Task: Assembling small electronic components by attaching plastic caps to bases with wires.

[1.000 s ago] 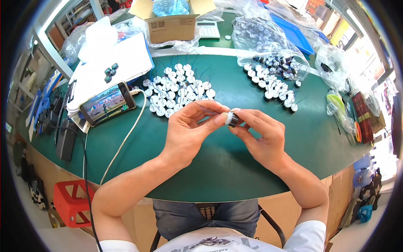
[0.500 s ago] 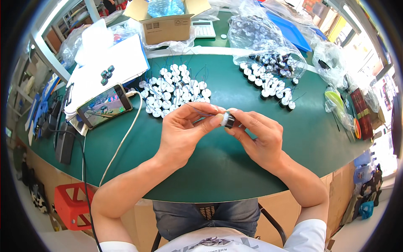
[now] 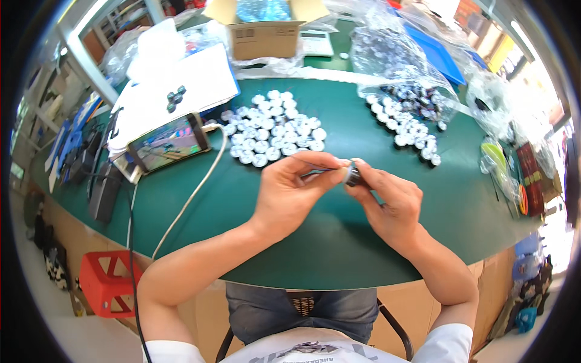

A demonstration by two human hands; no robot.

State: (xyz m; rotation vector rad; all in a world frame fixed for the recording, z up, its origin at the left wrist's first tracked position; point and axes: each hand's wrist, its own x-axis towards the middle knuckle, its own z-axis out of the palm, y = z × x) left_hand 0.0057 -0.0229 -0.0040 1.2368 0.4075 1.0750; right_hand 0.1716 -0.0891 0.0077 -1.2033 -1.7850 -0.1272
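Note:
Both my hands meet over the near middle of the green table. A small black cylindrical part [image 3: 353,176] with a pale end is held between them, mostly covered by fingers. My right hand [image 3: 392,202] pinches its black side between thumb and fingers. From the left, my left hand [image 3: 289,190] is closed in a pinch, thumb and forefinger tips at the pale end; whether a thin wire is in them is too small to tell. Beyond my left hand lies a cluster of white-topped round parts [image 3: 275,128]. Another group of such parts [image 3: 404,124] lies further right.
A phone [image 3: 169,145] with a white cable [image 3: 196,190] leans at the left beside white papers [image 3: 203,75]. At the back stand a cardboard box [image 3: 266,41] and a clear bag of parts [image 3: 387,54]. A blue tray [image 3: 433,51] lies behind.
The whole view has shifted, so the table's things appear further right. My hands stay together on the small part, whose pale end is now more covered by my left fingertips.

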